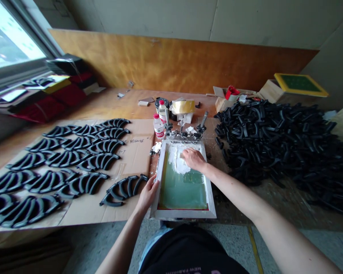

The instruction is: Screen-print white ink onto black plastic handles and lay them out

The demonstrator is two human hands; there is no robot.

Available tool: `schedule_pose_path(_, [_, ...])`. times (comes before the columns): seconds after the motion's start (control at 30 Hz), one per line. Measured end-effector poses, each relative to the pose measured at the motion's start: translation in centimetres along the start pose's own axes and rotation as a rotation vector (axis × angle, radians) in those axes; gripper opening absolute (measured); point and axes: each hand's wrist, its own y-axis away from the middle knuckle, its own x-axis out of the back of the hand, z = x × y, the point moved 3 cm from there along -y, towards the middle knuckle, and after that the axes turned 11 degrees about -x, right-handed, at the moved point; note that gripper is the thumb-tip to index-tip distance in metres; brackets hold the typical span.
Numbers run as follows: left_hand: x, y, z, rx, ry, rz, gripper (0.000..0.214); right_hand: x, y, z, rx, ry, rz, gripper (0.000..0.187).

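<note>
Left hand (147, 194): your fingers (153, 183) curled narrow, gripping the left rail of the screen-printing frame (183, 215).
Right hand (193, 160): your fingers (185, 153) spread wide, flat on the white ink (175, 161).
Frame position: lying flat on the wooden table (103, 106) at its near edge, between your 2 hands; green mesh (183, 190) facing up, hinge clamps (183, 134) along the far rail.
Left of frame: rows of black curved parts (82, 184) on a cardboard sheet (138, 146).
Right of frame: heap of black curved parts (274, 148).
Beyond clamps: 2 plastic bottles (159, 127).

Left hand (148, 193) curled, right hand (192, 160) flat
</note>
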Motion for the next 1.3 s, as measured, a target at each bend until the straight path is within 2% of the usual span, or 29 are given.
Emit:
schedule_pose_path(0.1, [0.0, 0.3, 0.4, 0.008, -0.043, 0.014, 0.071, 1.0, 3.0, -0.9, 0.235, -0.064, -0.064, 0.014])
schedule_pose_path(0.17, [0.0, 0.4, 0.7, 0.008, -0.043, 0.017, 0.07, 1.9, 3.6, -0.9, 0.325, -0.134, -0.105, 0.012])
schedule_pose_path(0.23, [0.0, 0.4, 0.8, 0.001, -0.032, 0.027, 0.067, 2.5, 3.1, -0.6, 0.297, -0.194, -0.103, 0.007])
schedule_pose_path(0.33, [0.1, 0.4, 0.7, 0.0, -0.005, 0.049, 0.065, 2.2, 2.6, -0.3, 0.175, -0.197, -0.015, 0.012])
schedule_pose_path(0.4, [0.1, 0.3, 0.6, 0.016, 0.024, 0.042, 0.068, 1.4, 3.2, -0.6, 0.186, -0.185, 0.024, 0.017])
schedule_pose_path(0.47, [0.0, 0.4, 0.7, 0.029, 0.045, 0.029, 0.072, 0.9, 4.0, -0.8, 0.251, -0.213, 0.011, 0.018])
schedule_pose_path(0.53, [0.0, 0.5, 1.1, 0.032, 0.048, 0.026, 0.074, 1.1, 3.9, -0.6, 0.252, -0.275, -0.009, 0.015])
schedule_pose_path(0.6, [0.2, 0.9, 2.2, 0.044, 0.035, 0.033, 0.076, 2.0, 2.3, 0.0, 0.154, -0.328, -0.002, 0.02])
schedule_pose_path(0.7, [0.9, 1.4, 4.9, 0.069, 0.041, 0.014, 0.08, 3.7, -1.9, 1.4, -0.097, -0.29, 0.043, 0.049])
schedule_pose_path(0.77, [1.5, 1.7, 7.5, 0.045, 0.056, -0.003, 0.076, 5.0, -4.3, 2.9, -0.235, -0.209, 0.064, 0.062])
schedule_pose_path(0.83, [2.1, 1.6, 10.1, -0.009, 0.039, 0.016, 0.068, 6.1, -5.4, 5.0, -0.313, -0.182, 0.111, 0.061])
schedule_pose_path(0.93, [2.6, 0.6, 13.4, -0.093, 0.066, 0.087, 0.064, 6.9, -4.3, 9.7, -0.461, -0.272, 0.213, 0.046])
schedule_pose_path(1.03, [2.3, -1.4, 16.1, -0.249, 0.219, 0.14, 0.062, 5.2, -1.1, 13.2, -0.65, -0.336, 0.212, 0.031])
schedule_pose_path(1.1, [1.9, -2.9, 17.7, -0.332, 0.289, 0.149, 0.054, 2.8, 1.1, 12.9, -0.643, -0.352, 0.153, 0.024])
schedule_pose_path(1.2, [1.3, -4.7, 19.4, -0.327, 0.365, 0.14, 0.045, -0.9, 3.4, 9.1, -0.41, -0.399, 0.055, 0.021])
schedule_pose_path(1.3, [0.8, -4.8, 19.1, -0.342, 0.413, 0.212, 0.044, -2.8, 4.3, 5.3, -0.16, -0.392, -0.015, 0.023])
